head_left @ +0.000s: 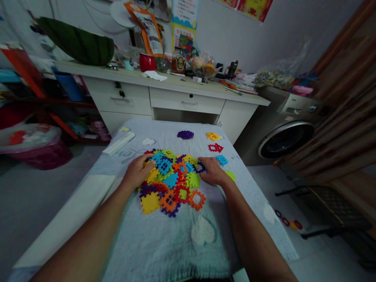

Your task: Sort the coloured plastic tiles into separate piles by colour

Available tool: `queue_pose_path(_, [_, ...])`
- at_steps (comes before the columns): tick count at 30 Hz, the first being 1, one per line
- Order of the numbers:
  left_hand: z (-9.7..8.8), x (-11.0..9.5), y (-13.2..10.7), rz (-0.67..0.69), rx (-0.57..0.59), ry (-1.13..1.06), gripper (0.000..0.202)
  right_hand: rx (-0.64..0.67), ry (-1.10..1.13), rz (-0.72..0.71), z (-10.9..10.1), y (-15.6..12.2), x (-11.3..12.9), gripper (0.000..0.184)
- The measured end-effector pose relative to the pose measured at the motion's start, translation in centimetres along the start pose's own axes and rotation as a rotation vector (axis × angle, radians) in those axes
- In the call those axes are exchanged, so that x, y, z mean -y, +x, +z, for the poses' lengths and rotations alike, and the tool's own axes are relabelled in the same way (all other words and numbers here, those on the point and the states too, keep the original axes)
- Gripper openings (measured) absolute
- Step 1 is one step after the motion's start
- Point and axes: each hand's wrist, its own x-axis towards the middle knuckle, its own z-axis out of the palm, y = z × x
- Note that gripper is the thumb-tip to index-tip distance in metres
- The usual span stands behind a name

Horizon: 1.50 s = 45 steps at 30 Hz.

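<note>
A heap of colourful plastic interlocking tiles (170, 180) lies on the cloth-covered table, with notched edges and some window-like cut-outs. At the heap's left side rests my left hand (137, 170), fingers apart and touching the outer pieces. My right hand (212, 171) is at the opposite side, fingers spread beside a dark purple frame tile (201, 167). Whether its fingertips press on that tile I cannot tell. Beyond the heap sits a purple round group of pieces (185, 135). Along the right are yellow pieces (213, 136), a red house-shaped frame (216, 148), blue pieces (221, 160) and a green piece (230, 175).
A long white box-like strip (119, 143) lies at the table's left edge. Behind stands a white desk (173, 88) carrying jars, a red pot and a cut watermelon (78, 42). To the right are a washing machine (282, 123) and a dark chair (326, 205). Several tiles lie on the floor.
</note>
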Motion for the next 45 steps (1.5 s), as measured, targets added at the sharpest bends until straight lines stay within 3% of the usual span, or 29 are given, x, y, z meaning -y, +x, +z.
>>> queue_pose_path(10, [-0.1,0.0,0.1,0.013,0.030,0.031,0.050,-0.020,0.072,0.015,-1.1,0.0,1.2,0.049])
queue_pose_path(16, [-0.1,0.0,0.0,0.025,0.025,0.021,0.050,0.021,0.221,0.024,-1.7,0.1,1.7,0.018])
queue_pose_path(27, [0.0,-0.1,0.1,0.039,0.011,0.029,0.049,-0.082,0.259,-0.031,-2.1,0.4,0.6,0.028])
queue_pose_path(33, [-0.2,-0.4,0.1,0.033,-0.004,0.059,0.048,-0.062,0.695,0.125,-1.7,0.7,0.5,0.033])
queue_pose_path(38, [-0.1,-0.2,0.1,0.035,-0.013,0.074,0.045,-0.208,0.972,0.227,-1.1,3.9,0.9,0.028])
queue_pose_path(45, [-0.1,-0.3,0.0,0.045,-0.017,0.069,0.044,-0.377,0.983,0.473,-0.2,11.1,0.7,0.013])
